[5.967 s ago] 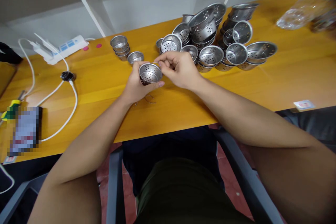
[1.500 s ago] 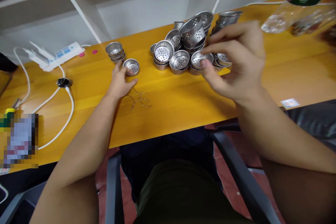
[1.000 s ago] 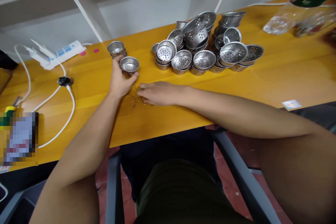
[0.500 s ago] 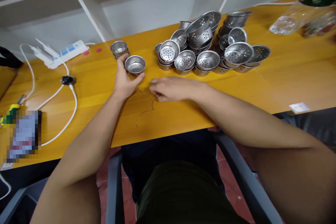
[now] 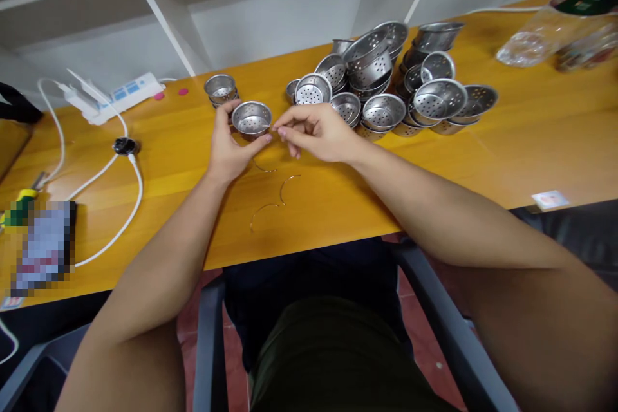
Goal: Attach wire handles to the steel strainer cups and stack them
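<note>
My left hand (image 5: 232, 145) grips a small perforated metal strainer cup (image 5: 252, 118) from its left side, thumb at the front. The cup stands upright, its mouth facing up. At the cup's right rim, my right hand (image 5: 313, 132) is closed in a pinch on a thin piece of wire, of which only a short bit shows. Three curved wires lie on the table below the hands: one close under the cup (image 5: 263, 168), another curved wire (image 5: 284, 189) right of it, and a third wire (image 5: 263, 208) nearer the front edge.
More strainer cups (image 5: 221, 87) are stacked behind my left hand. A big cluster of strainers (image 5: 383, 111) fills the back right. A power strip (image 5: 128, 98) with white cables lies left, a plastic bottle (image 5: 526, 42) far right. The table's front edge (image 5: 309, 251) is close to my body.
My right hand has risen from the loose wires to the cup's right rim, with a thin wire pinched in it. My left hand stays on the cup.
</note>
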Motion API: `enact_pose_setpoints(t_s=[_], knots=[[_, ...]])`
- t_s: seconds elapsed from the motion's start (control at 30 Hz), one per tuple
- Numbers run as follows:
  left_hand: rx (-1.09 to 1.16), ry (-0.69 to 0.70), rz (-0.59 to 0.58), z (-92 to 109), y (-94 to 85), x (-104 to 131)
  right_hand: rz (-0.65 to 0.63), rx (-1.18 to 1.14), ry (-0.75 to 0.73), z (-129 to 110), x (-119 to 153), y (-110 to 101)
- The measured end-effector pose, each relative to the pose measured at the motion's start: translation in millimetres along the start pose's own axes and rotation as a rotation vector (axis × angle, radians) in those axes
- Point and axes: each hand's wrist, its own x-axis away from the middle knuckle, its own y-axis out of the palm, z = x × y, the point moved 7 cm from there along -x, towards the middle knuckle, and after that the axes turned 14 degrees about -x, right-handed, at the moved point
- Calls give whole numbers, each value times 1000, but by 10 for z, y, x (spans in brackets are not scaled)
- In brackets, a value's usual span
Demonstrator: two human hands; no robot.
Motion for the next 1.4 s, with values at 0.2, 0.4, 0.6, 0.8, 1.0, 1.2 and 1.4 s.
enact_pose_setpoints(t_s=[0.2,0.4,0.6,0.8,1.0,1.2,1.4], knots=[[14,-4,10,42,17,7,207,150,-121,-72,-4,-164],[-29,20,87,131,-50,-3,264,346,-189,-55,15,-278],[18,30,52,276,-16,5,242,377,-196,-39,41,-231],[68,91,-7,368,69,23,246,385,-215,-52,62,-193],[35,104,7,397,34,35,260,411,-214,-56,55,-193],[16,109,26,430,5,41,222,400,-210,-76,58,-121],[61,60,-41,550,74,81,233,413,-164,-97,60,-80]])
